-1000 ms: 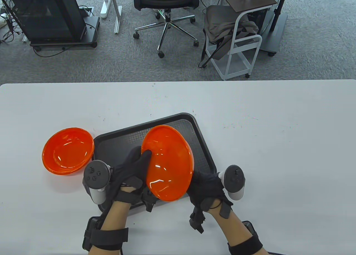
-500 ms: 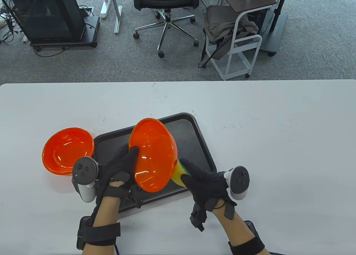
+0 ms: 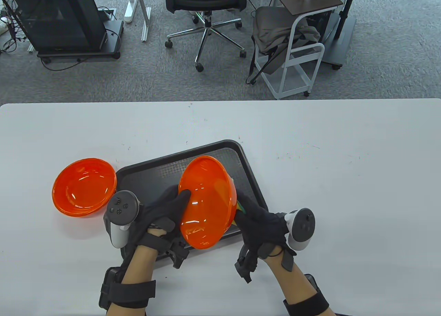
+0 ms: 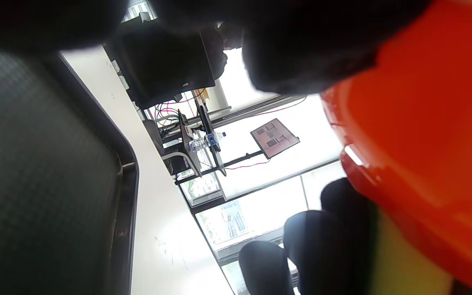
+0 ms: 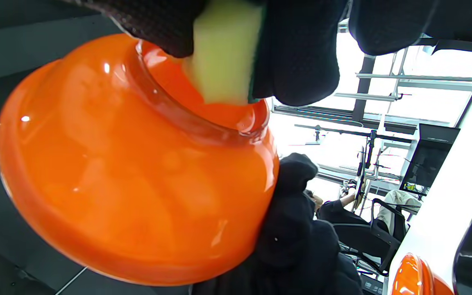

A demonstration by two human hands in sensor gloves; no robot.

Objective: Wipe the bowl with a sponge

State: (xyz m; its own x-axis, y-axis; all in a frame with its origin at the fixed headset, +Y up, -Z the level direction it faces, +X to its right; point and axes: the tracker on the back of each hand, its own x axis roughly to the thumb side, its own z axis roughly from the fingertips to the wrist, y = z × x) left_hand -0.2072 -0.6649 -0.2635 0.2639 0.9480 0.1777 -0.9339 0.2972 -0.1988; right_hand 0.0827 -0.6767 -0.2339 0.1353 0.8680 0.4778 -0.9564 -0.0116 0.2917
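An orange bowl [image 3: 206, 200] is held tilted on its side above the black tray [image 3: 151, 178], its opening facing up and left. My left hand [image 3: 165, 209] grips its rim, thumb inside the bowl. My right hand [image 3: 256, 219] sits behind the bowl's base and pinches a yellow-green sponge [image 5: 221, 53] against the bowl's underside [image 5: 137, 164]. In the table view only a sliver of the sponge [image 3: 240, 208] shows past the bowl's right edge. The left wrist view shows the bowl [image 4: 420, 143] close up with the sponge [image 4: 404, 262] below it.
A second orange bowl [image 3: 84, 186] stands upright on the white table [image 3: 344, 178] just left of the tray. Beyond the table's far edge are an office chair [image 3: 206, 6], a white cart [image 3: 296, 54] and a black cabinet [image 3: 58, 19].
The bowl swung left half a second ago, exposing the sponge, then came back right. My right hand moved in behind the bowl again, hiding most of the sponge.
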